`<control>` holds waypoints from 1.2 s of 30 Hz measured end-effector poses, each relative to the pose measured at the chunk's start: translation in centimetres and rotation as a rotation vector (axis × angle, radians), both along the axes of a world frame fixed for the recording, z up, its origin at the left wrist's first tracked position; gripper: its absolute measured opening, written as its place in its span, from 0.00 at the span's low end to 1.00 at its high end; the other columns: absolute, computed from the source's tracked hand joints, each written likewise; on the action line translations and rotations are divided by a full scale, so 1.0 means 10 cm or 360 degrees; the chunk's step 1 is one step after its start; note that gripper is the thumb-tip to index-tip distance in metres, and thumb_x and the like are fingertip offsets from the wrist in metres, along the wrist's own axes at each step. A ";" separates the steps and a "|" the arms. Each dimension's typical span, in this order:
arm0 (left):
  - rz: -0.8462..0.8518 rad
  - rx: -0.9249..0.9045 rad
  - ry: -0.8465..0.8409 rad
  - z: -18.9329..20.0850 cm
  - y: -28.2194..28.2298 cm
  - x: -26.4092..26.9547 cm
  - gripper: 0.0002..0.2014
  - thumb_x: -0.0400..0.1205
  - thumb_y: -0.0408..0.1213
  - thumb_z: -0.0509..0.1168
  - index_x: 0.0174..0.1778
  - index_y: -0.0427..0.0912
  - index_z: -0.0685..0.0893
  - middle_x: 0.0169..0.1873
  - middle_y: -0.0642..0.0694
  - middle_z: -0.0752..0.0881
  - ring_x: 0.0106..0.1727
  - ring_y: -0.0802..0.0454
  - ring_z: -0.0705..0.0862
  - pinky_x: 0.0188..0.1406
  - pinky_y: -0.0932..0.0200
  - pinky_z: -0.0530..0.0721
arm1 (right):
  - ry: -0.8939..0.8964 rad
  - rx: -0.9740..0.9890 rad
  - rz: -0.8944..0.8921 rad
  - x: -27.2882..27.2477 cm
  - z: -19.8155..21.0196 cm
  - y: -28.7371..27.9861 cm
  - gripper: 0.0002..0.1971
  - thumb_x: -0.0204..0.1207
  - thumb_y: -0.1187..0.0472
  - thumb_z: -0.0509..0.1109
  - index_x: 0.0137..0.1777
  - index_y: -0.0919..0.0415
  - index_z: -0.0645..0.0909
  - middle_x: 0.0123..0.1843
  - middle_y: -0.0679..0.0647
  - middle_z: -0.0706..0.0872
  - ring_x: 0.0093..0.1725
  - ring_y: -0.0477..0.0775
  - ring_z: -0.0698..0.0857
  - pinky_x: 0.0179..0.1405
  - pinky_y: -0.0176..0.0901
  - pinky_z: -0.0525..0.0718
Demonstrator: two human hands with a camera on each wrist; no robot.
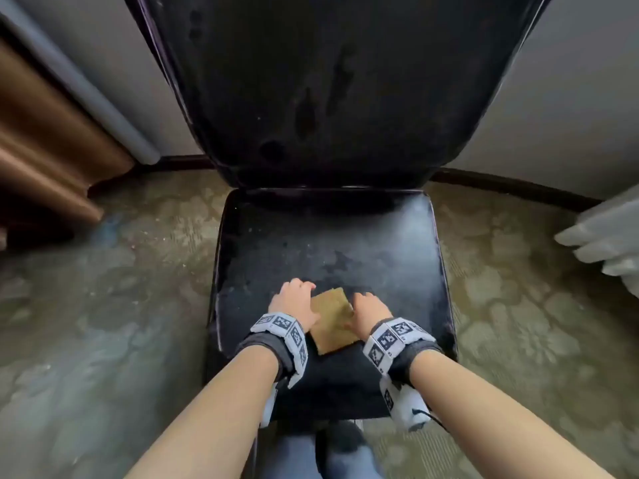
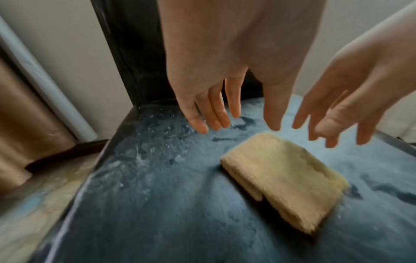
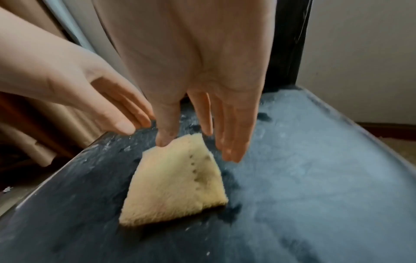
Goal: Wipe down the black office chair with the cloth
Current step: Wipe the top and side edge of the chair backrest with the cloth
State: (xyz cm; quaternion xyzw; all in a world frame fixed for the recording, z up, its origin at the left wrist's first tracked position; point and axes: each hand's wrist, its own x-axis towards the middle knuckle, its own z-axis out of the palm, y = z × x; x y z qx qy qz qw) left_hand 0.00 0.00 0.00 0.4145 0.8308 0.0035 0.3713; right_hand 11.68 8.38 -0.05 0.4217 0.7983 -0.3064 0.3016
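Note:
The black office chair stands in front of me, its seat (image 1: 380, 243) dusty and smeared and its backrest (image 1: 332, 81) upright behind. A folded tan cloth (image 1: 332, 319) (image 2: 286, 179) (image 3: 178, 183) lies flat near the seat's front edge. My left hand (image 1: 294, 299) (image 2: 238, 121) hovers just left of the cloth, fingers straight and pointing down. My right hand (image 1: 370, 307) (image 3: 198, 146) hovers at the cloth's right side, fingers spread. In the right wrist view its thumb tip sits at the cloth's far corner; whether it touches is unclear. Neither hand holds anything.
A brown curtain (image 1: 45, 150) hangs at the left beside a grey wall. Patterned carpet (image 1: 103, 305) surrounds the chair. White fabric (image 1: 608, 243) juts in at the right edge. My legs and a dark shoe (image 1: 342, 447) are just below the seat's front edge.

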 end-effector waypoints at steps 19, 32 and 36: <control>0.0558 0.0262 -0.0384 0.12 -0.03 -0.06 0.13 0.72 0.31 0.67 0.38 0.52 0.70 0.36 0.50 0.80 0.40 0.48 0.79 0.38 0.59 0.77 | 0.0467 -0.0202 -0.0443 -0.27 0.16 0.10 0.06 0.65 0.62 0.70 0.38 0.58 0.74 0.39 0.52 0.78 0.39 0.53 0.79 0.43 0.42 0.78; 0.1344 0.1284 -0.0738 2.24 0.44 -1.14 0.25 0.77 0.42 0.70 0.69 0.45 0.72 0.60 0.44 0.82 0.60 0.51 0.80 0.64 0.54 0.78 | 0.1530 -0.0327 -0.0513 -1.40 2.62 0.72 0.18 0.68 0.69 0.74 0.58 0.55 0.83 0.54 0.52 0.88 0.57 0.51 0.85 0.60 0.46 0.83; 0.1110 0.1484 -0.0572 2.72 0.59 -1.57 0.12 0.75 0.34 0.72 0.54 0.41 0.81 0.46 0.47 0.85 0.48 0.54 0.82 0.42 0.71 0.78 | 0.1678 -0.0178 -0.0429 -1.77 3.03 0.86 0.16 0.65 0.72 0.74 0.51 0.56 0.86 0.49 0.52 0.89 0.53 0.51 0.87 0.59 0.49 0.85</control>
